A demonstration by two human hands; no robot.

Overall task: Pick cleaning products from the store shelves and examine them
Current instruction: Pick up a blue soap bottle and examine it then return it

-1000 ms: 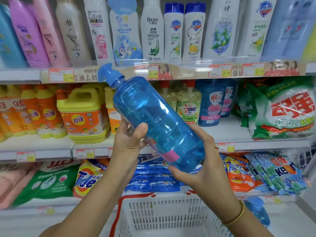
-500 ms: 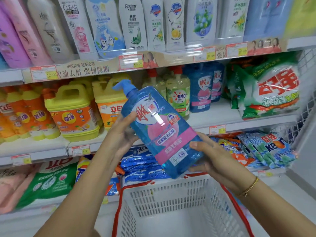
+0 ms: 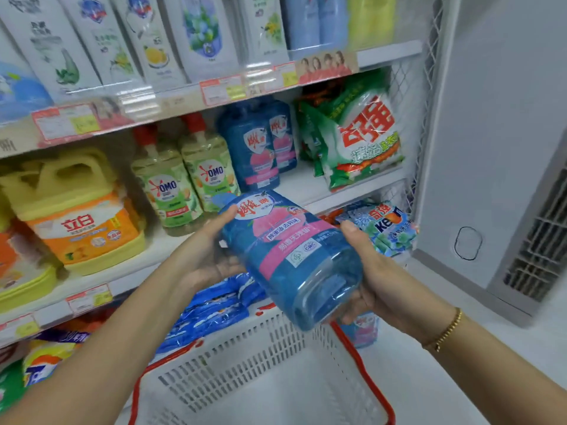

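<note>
A big clear-blue detergent bottle [image 3: 291, 256] with a pink and white label lies tilted between both hands, its base toward me and its pump end pointing at the shelf. My left hand [image 3: 205, 256] holds its upper left side, thumb laid on the label. My right hand [image 3: 377, 280] grips the lower right side near the base, fingers curled under it. Two matching blue bottles [image 3: 257, 148] stand on the middle shelf behind.
A white basket [image 3: 260, 372] with a red rim sits below the hands. The middle shelf [image 3: 310, 185] carries OMO bottles [image 3: 187, 182], a yellow and orange jug [image 3: 79, 216] and green powder bags [image 3: 359, 139]. Blue packets [image 3: 383, 228] lie lower. A white unit [image 3: 497, 148] stands right.
The bottle was turned so the label faces up, then tipped with its base toward me and lowered. The view swung right; both hands kept their hold.
</note>
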